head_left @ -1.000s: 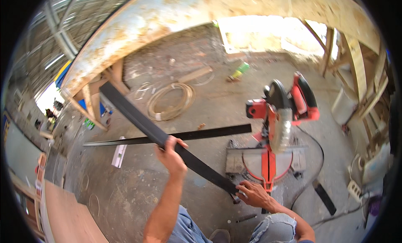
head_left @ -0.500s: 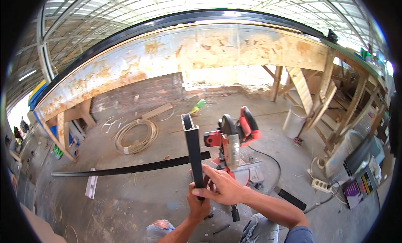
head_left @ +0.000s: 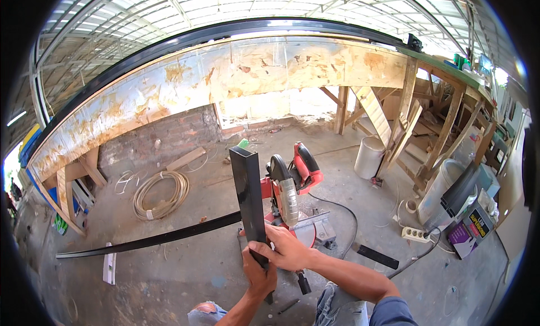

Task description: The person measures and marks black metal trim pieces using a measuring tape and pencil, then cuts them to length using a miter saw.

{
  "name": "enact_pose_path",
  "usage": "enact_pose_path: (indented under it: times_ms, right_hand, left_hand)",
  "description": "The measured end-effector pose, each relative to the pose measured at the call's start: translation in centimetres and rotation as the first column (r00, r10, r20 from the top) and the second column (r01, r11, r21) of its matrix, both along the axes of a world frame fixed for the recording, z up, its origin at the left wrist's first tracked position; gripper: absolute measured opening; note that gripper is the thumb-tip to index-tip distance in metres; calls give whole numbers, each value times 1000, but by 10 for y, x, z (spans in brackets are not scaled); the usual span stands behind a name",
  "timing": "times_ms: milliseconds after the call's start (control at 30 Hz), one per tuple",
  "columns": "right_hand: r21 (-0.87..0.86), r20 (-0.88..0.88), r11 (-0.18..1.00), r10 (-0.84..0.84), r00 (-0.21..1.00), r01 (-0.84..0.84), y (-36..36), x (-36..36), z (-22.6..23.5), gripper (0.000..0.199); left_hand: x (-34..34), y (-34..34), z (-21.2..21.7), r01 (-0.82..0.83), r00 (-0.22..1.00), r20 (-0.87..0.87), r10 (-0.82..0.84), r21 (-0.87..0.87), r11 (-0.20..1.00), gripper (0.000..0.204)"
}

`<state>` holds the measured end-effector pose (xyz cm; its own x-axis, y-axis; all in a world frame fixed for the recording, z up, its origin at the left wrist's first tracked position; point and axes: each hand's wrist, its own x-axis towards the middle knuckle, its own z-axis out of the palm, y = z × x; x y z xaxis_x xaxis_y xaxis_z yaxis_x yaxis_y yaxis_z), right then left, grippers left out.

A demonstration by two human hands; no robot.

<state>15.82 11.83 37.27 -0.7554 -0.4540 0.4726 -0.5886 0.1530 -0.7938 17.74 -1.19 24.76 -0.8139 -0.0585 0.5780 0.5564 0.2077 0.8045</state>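
Note:
A black rectangular metal profile [head_left: 247, 197], hollow at its upper end, stands nearly upright between my hands. My left hand [head_left: 259, 276] is wrapped round its lower part. Higher up on the right side, my right hand [head_left: 289, 250] grips it too, the thumb lying across the front near the left thumb. Some of the fingers are hidden behind the profile. Just beyond my right hand, a red and grey miter saw [head_left: 289, 199] rests on the floor. A long black profile [head_left: 163, 233] lies across the floor to the left, its right end hidden behind the held piece.
A white bar [head_left: 109, 265] lies under the long profile. Farther off are a coiled hose [head_left: 161, 195] and a wooden bench [head_left: 236, 73] carrying long black profiles. To the right are a short black offcut [head_left: 378, 257], a power strip [head_left: 415, 234], a cable and a white bucket [head_left: 368, 157].
The held profile has turned, so more of its broad side shows, and its top appears farther left. The whole view has shifted, with the surroundings now farther left. Both hands keep their hold.

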Motion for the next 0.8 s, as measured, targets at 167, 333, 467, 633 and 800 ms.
enact_pose_path:
  times_ms: [167, 333, 467, 633, 800]
  right_hand:
    - [34, -27, 999, -36, 999, 37, -2, -2, 0, 42]
    - [-15, -50, 998, -60, 997, 59, -6, 2, 5, 47]
    - [53, -12, 994, -96, 995, 96, -8, 2, 5, 51]
    - [-24, -74, 991, -136, 988, 135, -12, -1, -7, 54]
    - [22, 20, 995, -96, 995, 95, -12, 3, 2, 77]
  left_hand:
    - [-4, -4, 2, -33, 998, -65, 27, -102, 994, 43]
    - [-2, -3, 12, 48, 998, -40, -46, 38, 998, 55]
    - [0, -6, 16, 75, 997, -12, -74, 75, 994, 57]
    - [-2, -7, 12, 99, 993, -67, -93, 91, 991, 56]
    - [-1, -12, 13, 123, 991, -62, -118, 87, 989, 50]
